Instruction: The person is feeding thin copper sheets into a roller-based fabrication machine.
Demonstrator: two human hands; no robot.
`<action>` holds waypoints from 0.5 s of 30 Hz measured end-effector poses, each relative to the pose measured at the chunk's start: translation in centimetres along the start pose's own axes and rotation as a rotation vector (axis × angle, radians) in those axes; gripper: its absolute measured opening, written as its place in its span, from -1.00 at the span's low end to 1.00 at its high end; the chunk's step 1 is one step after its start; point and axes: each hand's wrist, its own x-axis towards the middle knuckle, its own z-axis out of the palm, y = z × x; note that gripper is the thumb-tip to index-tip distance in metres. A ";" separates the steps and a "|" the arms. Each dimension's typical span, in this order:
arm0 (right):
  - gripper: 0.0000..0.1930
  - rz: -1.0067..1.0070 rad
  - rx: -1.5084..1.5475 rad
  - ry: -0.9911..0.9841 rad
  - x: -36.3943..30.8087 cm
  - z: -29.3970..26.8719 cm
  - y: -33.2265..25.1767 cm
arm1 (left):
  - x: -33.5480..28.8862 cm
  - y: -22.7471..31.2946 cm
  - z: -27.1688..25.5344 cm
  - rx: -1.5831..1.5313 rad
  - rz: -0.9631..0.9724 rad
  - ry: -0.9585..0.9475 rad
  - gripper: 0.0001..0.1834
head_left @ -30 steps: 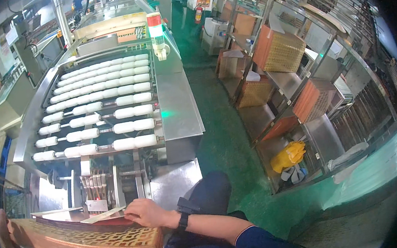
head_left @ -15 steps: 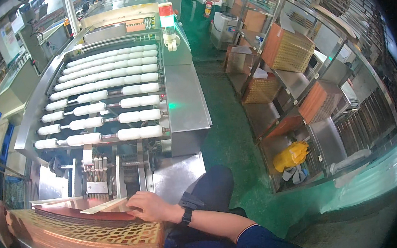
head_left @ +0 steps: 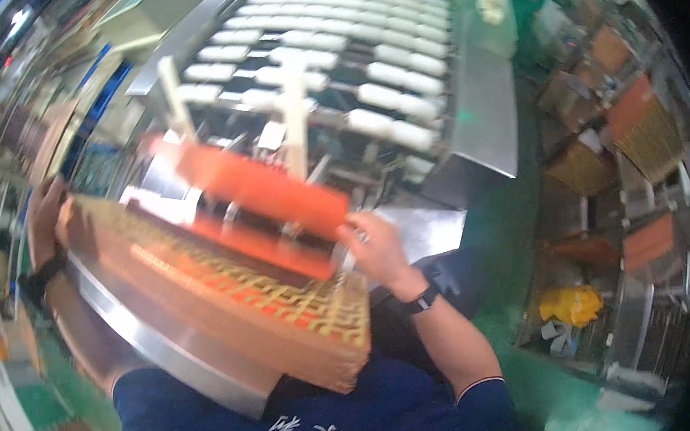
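My right hand (head_left: 378, 250) pinches the right end of a thin orange-red copper-coloured panel (head_left: 262, 190), which is tilted up and blurred by motion. Below it lies another orange-red surface (head_left: 264, 245) at the machine's feed end. In front of my body is a thick stack of copper-coloured panels (head_left: 211, 301) with a yellow lattice pattern on its upper face. My left hand (head_left: 47, 217) is closed around the stack's far left end, its fingers partly hidden. Two pale strips (head_left: 296, 124) rise beyond the lifted panel.
A roller conveyor machine (head_left: 483, 129) with rows of white rollers stands ahead. On the right, a metal rack (head_left: 589, 261) holds more panel stacks and a yellow glove (head_left: 571, 305). A metal ledge (head_left: 164, 335) runs under the stack. The floor (head_left: 493, 225) is green.
My right hand has lifted the orange-red panel off the feed area. The view has swung, so the machine and rack appear farther right. The pale strips now point upward instead of lying flat.
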 end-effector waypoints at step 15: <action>-0.53 0.469 0.423 -0.525 -1.6 -1.6 -3.9 | 0.2 -0.7 0.1 -0.162 -0.165 0.117 -0.51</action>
